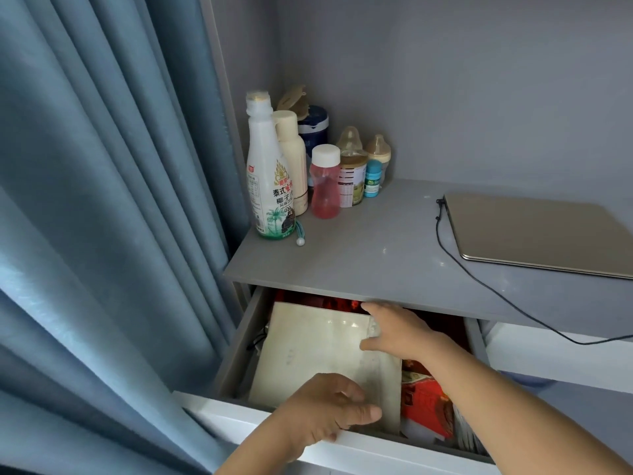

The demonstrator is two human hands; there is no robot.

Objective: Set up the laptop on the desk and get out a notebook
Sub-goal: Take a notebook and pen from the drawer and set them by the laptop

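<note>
Below the grey desk top (376, 255), a drawer with a white front (239, 418) is pulled out, and both of the person's hands reach into it. Lying flat on top of the drawer's contents is a pale cream, glossy, rectangular notebook or folder (318, 351); whether it is truly a notebook cannot be told. The left hand (329, 411) rests at the notebook's near edge, by the drawer front, with fingers curled loosely against the cover, not clearly gripping. The right hand (400, 332) lies at the notebook's far right corner, fingers spread and thumb across the cover, apparently steadying or getting under that edge so the flat item can be lifted out. Red packaging (424, 406) fills the drawer to the right and behind.

On the desk top, at the right, the gold-coloured laptop (541, 231) sits closed, with a black cable (479, 279) plugged into its left side and trailing over the desk's front edge. A cluster of bottles, including a tall white coconut drink bottle (269, 180), stands in the back left corner, well apart from the laptop.
</note>
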